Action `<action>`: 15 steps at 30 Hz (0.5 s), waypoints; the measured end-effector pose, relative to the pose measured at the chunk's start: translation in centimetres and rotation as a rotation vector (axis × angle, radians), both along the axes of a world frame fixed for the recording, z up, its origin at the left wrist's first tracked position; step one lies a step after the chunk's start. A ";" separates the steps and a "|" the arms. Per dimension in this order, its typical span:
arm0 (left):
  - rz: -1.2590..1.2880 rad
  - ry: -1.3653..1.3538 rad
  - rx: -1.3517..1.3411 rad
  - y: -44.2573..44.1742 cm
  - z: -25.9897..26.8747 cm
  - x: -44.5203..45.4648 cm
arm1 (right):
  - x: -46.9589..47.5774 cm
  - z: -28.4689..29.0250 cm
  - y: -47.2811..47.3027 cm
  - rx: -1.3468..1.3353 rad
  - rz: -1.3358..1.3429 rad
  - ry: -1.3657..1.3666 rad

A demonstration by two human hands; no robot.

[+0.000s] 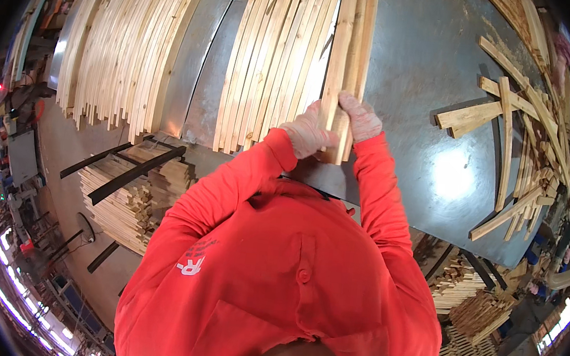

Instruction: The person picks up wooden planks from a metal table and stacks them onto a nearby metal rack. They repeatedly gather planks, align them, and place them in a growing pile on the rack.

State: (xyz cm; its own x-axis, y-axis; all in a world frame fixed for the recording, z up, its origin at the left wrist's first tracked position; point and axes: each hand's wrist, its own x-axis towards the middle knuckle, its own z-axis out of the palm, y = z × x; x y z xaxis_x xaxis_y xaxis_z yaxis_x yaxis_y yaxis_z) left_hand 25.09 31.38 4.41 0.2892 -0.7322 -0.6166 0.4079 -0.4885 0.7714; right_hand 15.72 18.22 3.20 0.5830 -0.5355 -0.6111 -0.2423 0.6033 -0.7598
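Both my hands are at the near ends of a few long, narrow wooden strips [345, 46] that lie lengthwise away from me on a metal-topped table. My left hand [312, 132] grips one strip from its left side, fingers wrapped over the end. My right hand [360, 117] holds the same bundle from the right, its thumb and fingers on the strip's upper face. Just left of them, a row of pale wooden strips [269, 65] lies side by side on the metal. The undersides of the held strips are hidden.
A second row of strips [123, 52] lies farther left, beyond a table seam. Loose offcuts [515, 106] are piled at the right of the metal tabletop [409, 97]. Below the left edge, stacked wood [115, 204] sits by black metal bars [135, 175]. More stacked wood [481, 312] stands lower right.
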 end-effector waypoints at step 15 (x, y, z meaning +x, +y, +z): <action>0.323 0.783 -0.331 2.2 3.6 1.8 | -2.5 -1.8 -2.3 0.109 -0.048 -0.186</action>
State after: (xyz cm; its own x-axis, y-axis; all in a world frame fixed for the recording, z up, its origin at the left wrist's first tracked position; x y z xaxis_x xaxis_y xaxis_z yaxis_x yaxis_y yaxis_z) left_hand 26.88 33.55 8.01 0.0976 -0.8630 -0.4957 0.9531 -0.0624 0.2962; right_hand 13.23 15.94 1.39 0.6667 -0.5021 -0.5509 -0.0730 0.6916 -0.7186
